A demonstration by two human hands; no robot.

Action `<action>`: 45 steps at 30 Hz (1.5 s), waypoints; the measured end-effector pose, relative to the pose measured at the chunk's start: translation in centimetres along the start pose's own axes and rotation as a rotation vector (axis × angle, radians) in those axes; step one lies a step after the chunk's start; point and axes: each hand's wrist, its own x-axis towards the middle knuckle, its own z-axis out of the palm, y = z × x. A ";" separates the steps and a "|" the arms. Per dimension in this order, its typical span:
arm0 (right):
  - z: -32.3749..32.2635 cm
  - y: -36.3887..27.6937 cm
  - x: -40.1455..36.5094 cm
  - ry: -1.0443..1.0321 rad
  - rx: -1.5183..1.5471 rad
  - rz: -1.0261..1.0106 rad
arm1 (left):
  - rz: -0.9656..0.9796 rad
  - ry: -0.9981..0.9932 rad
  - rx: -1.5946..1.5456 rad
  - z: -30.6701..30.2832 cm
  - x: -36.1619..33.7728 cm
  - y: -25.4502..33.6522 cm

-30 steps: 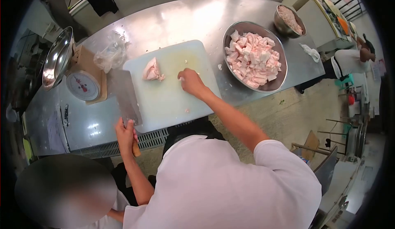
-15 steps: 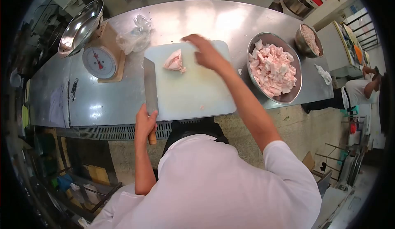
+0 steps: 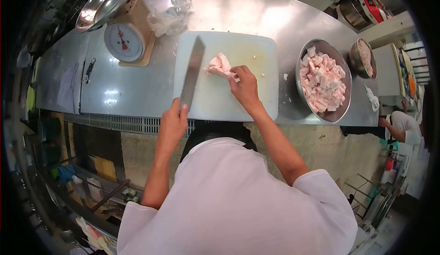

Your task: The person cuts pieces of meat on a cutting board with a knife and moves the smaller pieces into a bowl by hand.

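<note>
My left hand is wrapped round the handle of a broad-bladed cleaver. Its blade points away from me over the left part of the white cutting board, slightly blurred by motion. My right hand pinches the right end of a pale pink piece of fatty meat on the board. Blade and meat are a small gap apart. A few tiny scraps lie on the board to the right of the meat.
Right of the board stands a steel bowl of cubed pale meat, with a smaller bowl behind. A dial scale and a crumpled plastic bag are at the left. Another person is at the far right.
My right hand has come down to the meat and taken hold of its right end. My left hand has brought the cleaver from the board's left edge over the board. The view has shifted.
</note>
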 end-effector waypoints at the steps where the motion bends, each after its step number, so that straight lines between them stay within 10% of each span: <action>1: 0.1 -0.4 0.1 0.068 0.008 -0.062 | 0.065 -0.028 0.057 -0.1 0.1 1.3; 17: 2.5 -0.6 2.8 0.082 -0.196 -0.114 | 0.200 -0.334 0.512 1.3 3.6 6.8; 45: 2.1 -0.3 0.4 0.109 -0.041 -0.157 | 0.175 -0.388 0.161 5.7 13.6 4.6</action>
